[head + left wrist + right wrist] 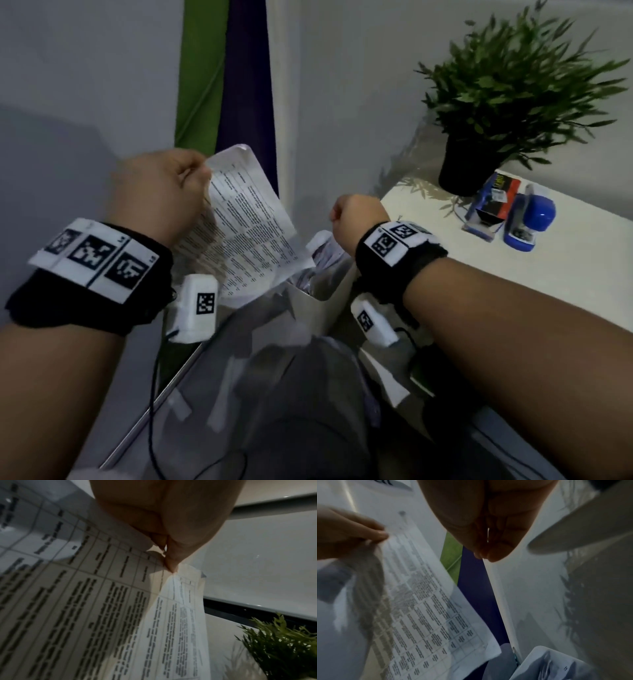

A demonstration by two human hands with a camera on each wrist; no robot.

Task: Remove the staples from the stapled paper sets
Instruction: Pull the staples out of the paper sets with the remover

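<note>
My left hand pinches a printed paper set by its top corner and holds it up in the air, the sheets hanging down and fanning apart. In the left wrist view the thumb and fingers of that hand meet on the corner of the paper set. My right hand hovers to the right of the sheets, apart from them, curled into a loose fist. In the right wrist view its fingertips press together; I see nothing between them. No staple is visible in any view.
A white bin with crumpled papers stands below the hanging sheets. On the white table at the right are a potted plant, a blue stapler and a small staple box. A wall is close ahead.
</note>
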